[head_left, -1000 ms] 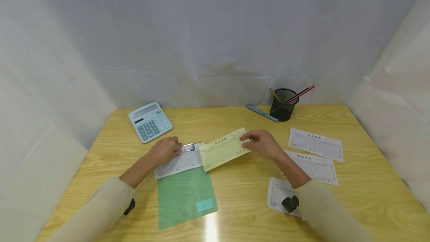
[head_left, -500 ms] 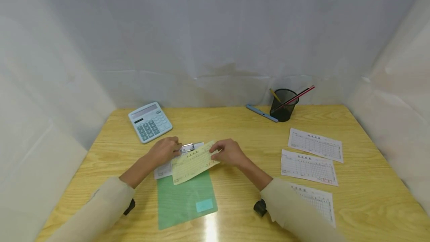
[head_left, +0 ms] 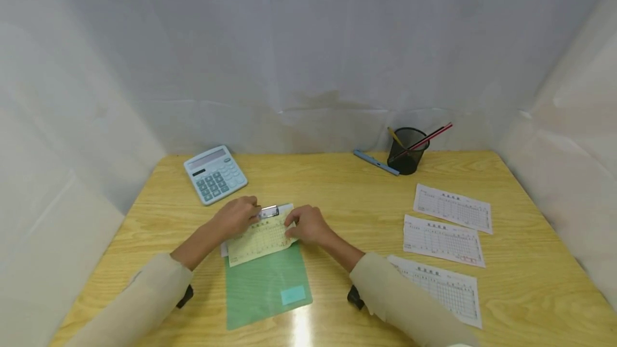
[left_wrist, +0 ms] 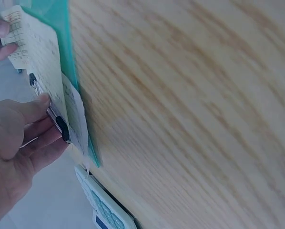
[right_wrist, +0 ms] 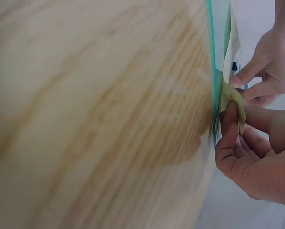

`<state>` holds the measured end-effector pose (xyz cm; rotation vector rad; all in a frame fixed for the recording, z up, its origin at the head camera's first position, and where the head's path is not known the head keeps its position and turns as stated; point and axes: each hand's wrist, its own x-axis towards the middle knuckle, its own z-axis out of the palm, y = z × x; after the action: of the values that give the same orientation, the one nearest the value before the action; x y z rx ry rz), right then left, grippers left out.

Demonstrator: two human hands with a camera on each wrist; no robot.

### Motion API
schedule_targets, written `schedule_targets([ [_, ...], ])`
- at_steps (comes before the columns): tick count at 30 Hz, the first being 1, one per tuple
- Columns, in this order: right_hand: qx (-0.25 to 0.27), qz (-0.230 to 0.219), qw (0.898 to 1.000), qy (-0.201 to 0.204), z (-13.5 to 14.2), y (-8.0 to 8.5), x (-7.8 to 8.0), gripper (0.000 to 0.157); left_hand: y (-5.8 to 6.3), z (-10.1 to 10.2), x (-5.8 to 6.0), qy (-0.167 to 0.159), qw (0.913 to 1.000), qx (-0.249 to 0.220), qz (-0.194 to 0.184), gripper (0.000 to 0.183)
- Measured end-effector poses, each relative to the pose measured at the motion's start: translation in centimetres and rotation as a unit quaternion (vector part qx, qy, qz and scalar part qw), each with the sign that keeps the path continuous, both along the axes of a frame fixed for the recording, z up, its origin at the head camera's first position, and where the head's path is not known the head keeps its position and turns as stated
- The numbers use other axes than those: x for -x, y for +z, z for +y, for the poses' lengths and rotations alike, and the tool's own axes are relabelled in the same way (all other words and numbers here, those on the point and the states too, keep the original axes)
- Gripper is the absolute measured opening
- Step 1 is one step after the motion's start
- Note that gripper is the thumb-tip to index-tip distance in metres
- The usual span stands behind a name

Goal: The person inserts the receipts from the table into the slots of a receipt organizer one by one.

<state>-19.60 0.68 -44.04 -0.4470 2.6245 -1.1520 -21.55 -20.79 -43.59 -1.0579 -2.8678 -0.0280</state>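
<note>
Farther left and lower than a second ago, the yellow slip [head_left: 255,242] now overlaps the white slip [left_wrist: 76,112] on the green clipboard [head_left: 262,293], and the right hand [head_left: 310,224] has travelled with it. That hand pinches the yellow slip's right edge between thumb and fingers. The left hand [head_left: 236,218] stays at the metal clip [head_left: 269,211], gripping it with the thumb on top and fingers beneath; whether the yellow slip's top edge sits under it, I cannot tell. Beyond the left hand lies a calculator [head_left: 215,175]; three white forms [head_left: 443,237] lie well to the right.
</note>
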Motion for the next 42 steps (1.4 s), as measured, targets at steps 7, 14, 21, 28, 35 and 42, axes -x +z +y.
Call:
schedule_targets([
  [7,-0.018,-0.002,1.000,0.002,0.0,0.2,0.0,0.010,-0.4,0.0,-0.3,-0.005,0.9996,0.017,0.020,0.017],
  [14,-0.041,-0.015,0.999,0.000,-0.3,0.6,0.0,0.011,-0.4,0.0,-0.4,-0.014,0.9993,0.017,0.031,0.011],
  [21,-0.048,-0.022,0.999,-0.003,-0.8,0.5,0.4,0.013,-0.4,0.1,-0.5,-0.018,0.9995,-0.005,0.027,0.010],
  [28,-0.049,-0.036,0.998,-0.022,-1.3,0.5,0.7,0.012,-0.3,0.0,-0.5,-0.020,0.9994,-0.002,0.027,0.009],
  [35,-0.047,-0.025,0.998,-0.027,-1.7,0.3,1.1,0.011,-0.3,0.2,-0.5,-0.021,0.9994,0.001,0.027,0.007],
  [42,-0.050,-0.024,0.998,-0.024,-1.7,0.3,1.1,0.011,-0.2,0.2,-0.5,-0.015,0.9996,0.000,0.024,0.007],
])
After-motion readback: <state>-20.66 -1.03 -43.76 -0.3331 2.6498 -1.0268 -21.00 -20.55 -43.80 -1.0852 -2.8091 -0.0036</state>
